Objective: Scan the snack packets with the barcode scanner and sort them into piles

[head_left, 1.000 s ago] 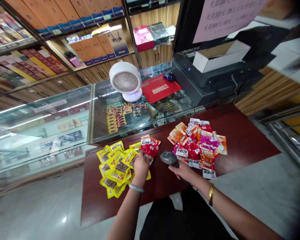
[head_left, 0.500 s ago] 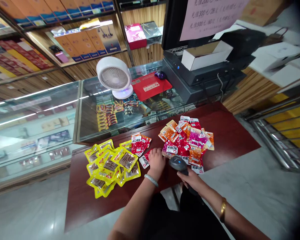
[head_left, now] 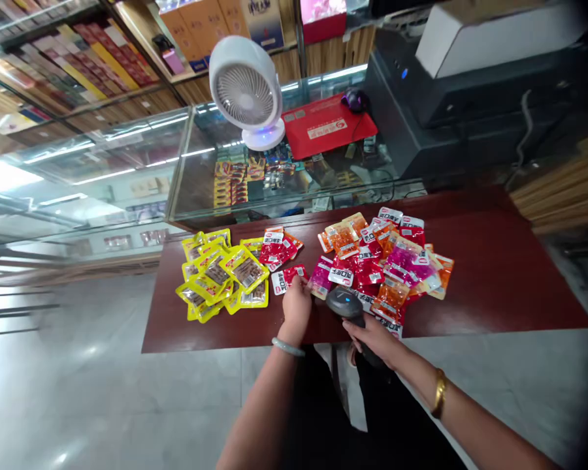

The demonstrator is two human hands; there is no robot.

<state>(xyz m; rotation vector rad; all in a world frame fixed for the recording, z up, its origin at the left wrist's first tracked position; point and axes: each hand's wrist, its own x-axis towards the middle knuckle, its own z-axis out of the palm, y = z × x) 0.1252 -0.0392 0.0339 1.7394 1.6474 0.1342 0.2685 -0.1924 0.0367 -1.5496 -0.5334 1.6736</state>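
My right hand (head_left: 372, 336) is closed around the handle of a black barcode scanner (head_left: 345, 303), its head over the near edge of the mixed packet pile. My left hand (head_left: 297, 303) has its fingers closed at the left edge of a purple snack packet (head_left: 320, 278). Just beyond those fingers lies a red and white snack packet (head_left: 280, 282), partly covered by the hand. A small stack of red packets (head_left: 274, 251) sits farther back. On the right is a loose pile of red, orange and purple packets (head_left: 367, 271); on the left, yellow snack packets (head_left: 245, 269) are heaped.
The packets lie on a dark red tabletop (head_left: 490, 261). Behind it stands a glass display counter (head_left: 200, 189) with a white fan (head_left: 247, 91), a red mat (head_left: 323, 127) and a mouse (head_left: 355, 99). A black machine (head_left: 396, 111) carries a white box (head_left: 451, 46).
The view has tilted down and shifted. My left hand has moved from over the red packet to the purple packet's edge, which lies more in the open. The scanner stays in my right hand.
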